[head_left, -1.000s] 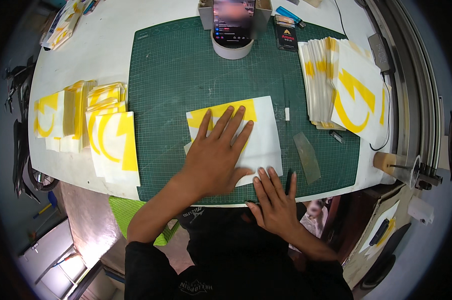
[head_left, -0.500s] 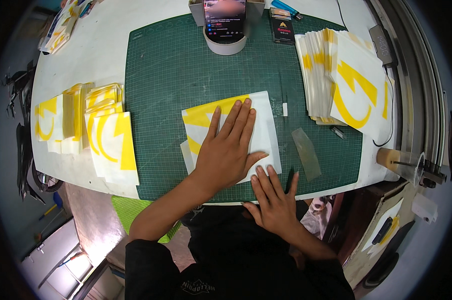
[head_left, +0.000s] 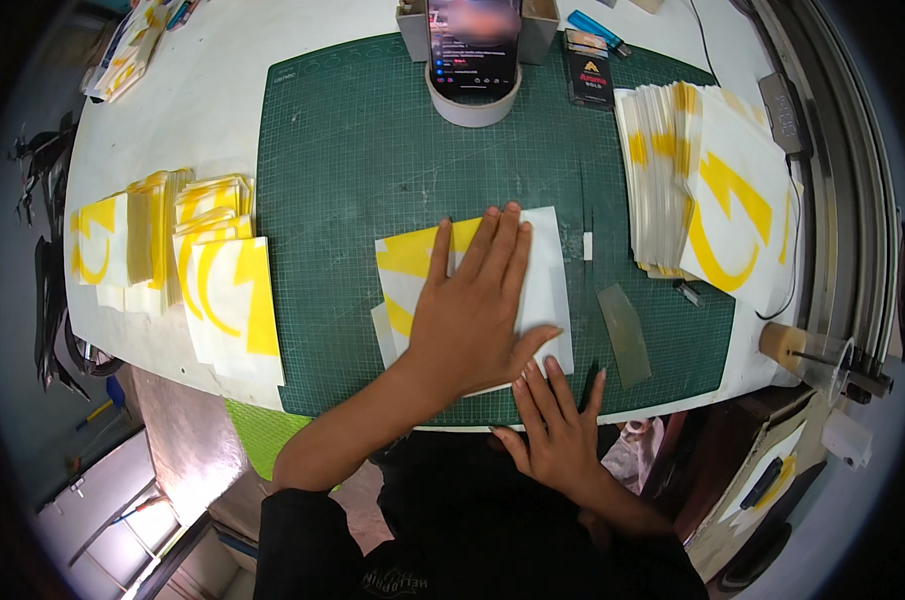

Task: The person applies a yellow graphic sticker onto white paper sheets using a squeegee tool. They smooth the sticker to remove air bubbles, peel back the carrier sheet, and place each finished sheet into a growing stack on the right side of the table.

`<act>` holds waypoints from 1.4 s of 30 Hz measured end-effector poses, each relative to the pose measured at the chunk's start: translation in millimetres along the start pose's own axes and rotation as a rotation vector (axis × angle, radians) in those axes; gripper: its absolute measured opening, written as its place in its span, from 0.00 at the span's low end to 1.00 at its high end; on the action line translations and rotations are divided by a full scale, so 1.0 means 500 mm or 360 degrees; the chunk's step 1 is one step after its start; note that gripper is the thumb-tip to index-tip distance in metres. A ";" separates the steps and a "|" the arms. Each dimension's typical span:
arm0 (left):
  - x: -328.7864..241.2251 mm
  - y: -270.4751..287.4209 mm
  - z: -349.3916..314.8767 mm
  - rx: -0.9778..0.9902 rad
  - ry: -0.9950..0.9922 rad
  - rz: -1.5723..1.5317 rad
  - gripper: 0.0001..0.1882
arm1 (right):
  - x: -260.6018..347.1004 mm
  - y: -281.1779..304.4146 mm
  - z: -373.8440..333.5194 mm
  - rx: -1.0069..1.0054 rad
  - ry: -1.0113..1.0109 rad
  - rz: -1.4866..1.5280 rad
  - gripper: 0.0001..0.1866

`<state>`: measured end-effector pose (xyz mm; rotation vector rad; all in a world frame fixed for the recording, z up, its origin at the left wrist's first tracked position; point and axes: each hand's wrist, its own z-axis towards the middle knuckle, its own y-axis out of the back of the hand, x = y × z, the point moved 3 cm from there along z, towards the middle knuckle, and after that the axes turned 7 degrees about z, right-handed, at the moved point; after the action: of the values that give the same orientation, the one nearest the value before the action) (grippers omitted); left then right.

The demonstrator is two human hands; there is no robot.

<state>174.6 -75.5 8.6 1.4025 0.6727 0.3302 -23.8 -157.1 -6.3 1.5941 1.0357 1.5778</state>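
Observation:
My left hand (head_left: pixel 472 310) lies flat on a folded white-and-yellow paper sheet (head_left: pixel 545 300), fingers stretched toward its far edge and thumb out to the right. A narrow pale flap of the sheet shows at its left side, but my palm hides the middle. My right hand (head_left: pixel 555 425) rests at the near edge of the green cutting mat (head_left: pixel 372 140), fingers spread and fingertips by the sheet's lower right corner. Right of the sheet lie a translucent flat strip (head_left: pixel 624 337) and a thin dark tool with a white piece (head_left: pixel 587 246).
Stacks of folded yellow-and-white papers stand at the left (head_left: pixel 237 300), with a taller bundle (head_left: pixel 662 180) at the right. A phone (head_left: pixel 474 50) on a round stand, a dark small box (head_left: pixel 588 75) and a blue lighter (head_left: pixel 594 28) stand far back. A plastic cup (head_left: pixel 807 350) is at the right edge.
My left hand has slid slightly farther toward the sheet's far edge, still flat. My right hand stays near the mat's front edge. The whole view has shifted a little.

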 end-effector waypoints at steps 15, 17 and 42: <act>-0.007 -0.037 0.036 0.0066 0.0178 -0.0081 0.51 | 0.000 0.004 -0.002 0.0098 0.0017 -0.0075 0.32; -0.016 -0.032 0.044 0.0137 0.0184 -0.0097 0.52 | 0.001 0.002 -0.011 0.0098 0.0026 -0.0096 0.31; 0.014 -0.033 0.054 -0.0013 -0.0019 0.0249 0.44 | 0.038 -0.023 -0.034 -0.0115 -0.0193 -0.0098 0.39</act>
<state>193.9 -95.4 -8.5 1.4517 0.5522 0.4470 -42.4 -136.3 -6.3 1.5736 0.9438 1.4433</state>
